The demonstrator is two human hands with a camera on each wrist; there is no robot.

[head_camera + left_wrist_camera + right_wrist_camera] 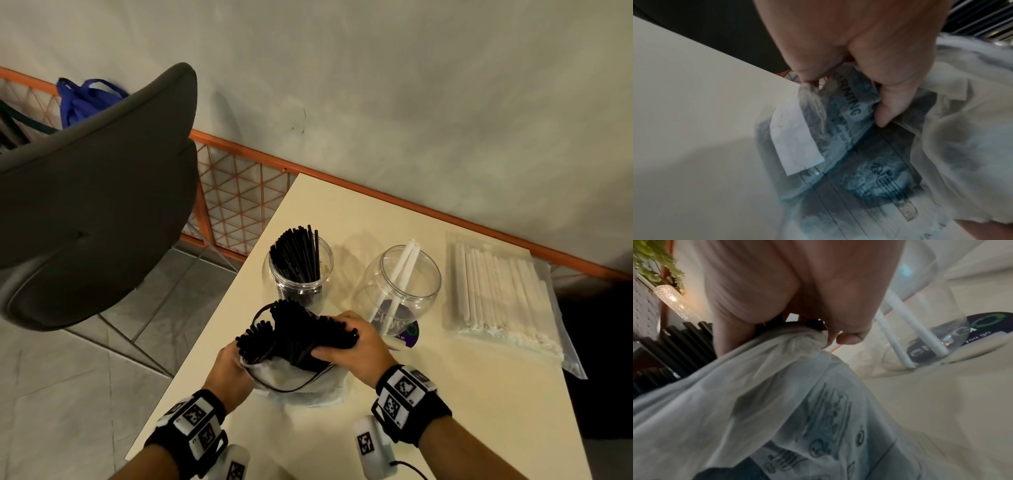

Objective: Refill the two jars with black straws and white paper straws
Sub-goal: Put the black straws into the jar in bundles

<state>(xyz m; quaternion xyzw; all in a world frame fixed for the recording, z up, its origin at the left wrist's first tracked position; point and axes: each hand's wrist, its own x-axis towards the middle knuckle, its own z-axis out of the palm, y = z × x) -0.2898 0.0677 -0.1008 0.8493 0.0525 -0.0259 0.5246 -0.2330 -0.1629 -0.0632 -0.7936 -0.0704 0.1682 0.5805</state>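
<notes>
Bag (301, 387), lower centre: left hand (227, 371) pinches it steady; right hand (356, 346) grasps black straws (294, 337) for extraction.

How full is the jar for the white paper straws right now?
Nearly empty. The clear jar stands upright and holds only two white paper straws, leaning out of its mouth; the rest are in the packet beside it.

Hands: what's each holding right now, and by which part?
Left hand grips the plastic bag by its bunched side. Right hand grips the bundle of black straws near their upper ends, where they stick out of the bag.
</notes>
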